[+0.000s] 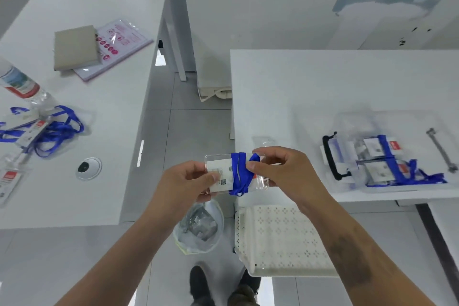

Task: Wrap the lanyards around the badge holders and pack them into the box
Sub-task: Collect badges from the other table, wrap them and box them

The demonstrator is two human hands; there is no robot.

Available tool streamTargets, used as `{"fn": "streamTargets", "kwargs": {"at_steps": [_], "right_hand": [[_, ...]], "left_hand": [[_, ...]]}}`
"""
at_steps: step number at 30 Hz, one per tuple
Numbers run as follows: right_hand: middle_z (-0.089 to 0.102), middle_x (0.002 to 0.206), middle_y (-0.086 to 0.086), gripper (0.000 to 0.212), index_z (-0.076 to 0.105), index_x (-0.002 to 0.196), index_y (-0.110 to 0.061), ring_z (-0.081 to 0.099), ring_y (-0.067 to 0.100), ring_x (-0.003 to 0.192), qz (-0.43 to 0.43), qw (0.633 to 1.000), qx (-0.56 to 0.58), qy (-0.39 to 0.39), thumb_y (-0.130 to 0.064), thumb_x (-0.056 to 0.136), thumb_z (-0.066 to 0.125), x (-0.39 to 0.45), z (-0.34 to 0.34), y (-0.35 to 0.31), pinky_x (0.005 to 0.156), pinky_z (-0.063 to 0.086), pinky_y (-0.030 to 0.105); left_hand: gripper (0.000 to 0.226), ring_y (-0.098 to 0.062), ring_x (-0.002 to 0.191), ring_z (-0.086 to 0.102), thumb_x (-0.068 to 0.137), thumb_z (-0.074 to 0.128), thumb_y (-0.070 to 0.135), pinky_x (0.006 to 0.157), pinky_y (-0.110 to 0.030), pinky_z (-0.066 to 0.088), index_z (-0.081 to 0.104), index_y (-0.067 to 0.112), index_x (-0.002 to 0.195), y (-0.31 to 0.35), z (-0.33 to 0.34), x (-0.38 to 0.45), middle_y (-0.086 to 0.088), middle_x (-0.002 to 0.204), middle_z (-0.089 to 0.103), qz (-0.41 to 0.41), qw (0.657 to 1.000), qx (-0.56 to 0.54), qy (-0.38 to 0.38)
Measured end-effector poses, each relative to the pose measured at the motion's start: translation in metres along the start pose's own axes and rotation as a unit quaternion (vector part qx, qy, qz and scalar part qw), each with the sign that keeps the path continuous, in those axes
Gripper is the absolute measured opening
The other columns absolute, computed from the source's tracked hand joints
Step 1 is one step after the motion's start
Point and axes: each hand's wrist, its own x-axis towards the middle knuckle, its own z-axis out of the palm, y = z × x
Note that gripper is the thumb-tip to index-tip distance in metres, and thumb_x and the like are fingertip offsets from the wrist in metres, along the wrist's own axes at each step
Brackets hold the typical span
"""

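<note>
I hold a clear badge holder with a white card inside, level between the two tables. A blue lanyard is wound around its middle. My left hand grips the holder's left end. My right hand pinches the lanyard and the holder's right end. On the right table stands a clear plastic box with a black handle, holding several wrapped badge holders. On the left table lies a pile of loose badge holders with tangled blue lanyards.
The left table also bears a plastic bottle, a beige pad on a pink booklet and a cable grommet. A metal tool lies beside the box. Below are a lined waste bin and a white perforated basket.
</note>
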Motion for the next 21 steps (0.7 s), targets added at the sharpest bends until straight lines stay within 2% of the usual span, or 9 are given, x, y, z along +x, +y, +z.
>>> {"fn": "streamTargets", "kwargs": {"at_steps": [3,6,9,12,14,17,21], "right_hand": [[0.069,0.075,0.001,0.030,0.073,0.101,-0.021,0.065,0.011,0.068,0.008,1.000,0.018,0.014,-0.019,0.073,0.085,-0.001,-0.017,0.006,0.068,0.059,0.031],[0.072,0.079,0.006,0.030,0.073,0.098,-0.016,0.065,0.008,0.068,0.013,0.998,0.026,0.050,-0.016,0.071,0.087,-0.001,-0.036,0.009,0.062,0.058,0.023],[0.071,0.078,0.002,0.025,0.074,0.094,-0.018,0.063,0.003,0.065,-0.004,0.996,0.017,0.087,-0.017,0.072,0.086,-0.001,-0.058,0.011,0.057,0.054,0.018],[0.069,0.077,0.000,0.025,0.072,0.094,-0.020,0.061,0.000,0.063,-0.019,0.993,-0.002,0.114,-0.017,0.073,0.085,-0.003,-0.086,0.015,0.053,0.052,0.016],[0.068,0.078,0.000,0.025,0.072,0.094,-0.022,0.059,-0.002,0.061,-0.023,0.992,-0.015,0.127,-0.019,0.074,0.085,-0.004,-0.108,0.019,0.053,0.053,0.017],[0.069,0.080,-0.002,0.026,0.071,0.094,-0.026,0.060,0.003,0.056,-0.032,0.986,-0.046,0.155,-0.026,0.073,0.086,-0.002,-0.151,0.026,0.057,0.057,0.027],[0.068,0.079,-0.007,0.028,0.071,0.095,-0.028,0.062,0.010,0.059,-0.042,0.981,-0.085,0.169,-0.032,0.072,0.086,0.008,-0.229,0.037,0.065,0.059,0.036]], "left_hand": [[0.011,-0.020,0.074,0.070,0.084,0.075,0.014,0.076,-0.033,0.062,0.073,0.014,0.095,0.005,0.016,0.001,-0.008,0.083,0.076,0.012,1.000,0.021,0.004],[0.018,-0.014,0.063,0.067,0.082,0.078,0.012,0.070,-0.031,0.061,0.070,0.021,0.095,0.014,0.033,0.008,-0.003,0.076,0.076,0.028,0.999,0.030,-0.001],[0.011,-0.009,0.059,0.068,0.084,0.075,0.010,0.060,-0.021,0.058,0.072,0.017,0.092,0.023,0.054,0.015,0.000,0.076,0.077,0.035,0.999,0.024,-0.028],[0.009,-0.020,0.068,0.071,0.086,0.073,0.013,0.065,-0.025,0.061,0.073,0.014,0.095,0.031,0.083,0.017,-0.007,0.088,0.077,0.036,0.998,0.034,-0.041],[0.012,-0.019,0.067,0.070,0.087,0.073,0.014,0.067,-0.028,0.062,0.073,0.013,0.099,0.036,0.106,0.018,-0.009,0.091,0.076,0.039,0.998,0.040,-0.040],[0.016,-0.016,0.065,0.068,0.089,0.070,0.012,0.065,-0.026,0.062,0.073,0.015,0.104,0.047,0.149,0.020,-0.010,0.091,0.074,0.050,0.997,0.048,-0.041],[0.014,-0.016,0.065,0.069,0.089,0.067,0.009,0.065,-0.026,0.062,0.071,0.018,0.099,0.066,0.226,0.021,-0.009,0.091,0.074,0.054,0.997,0.043,-0.035]]}}
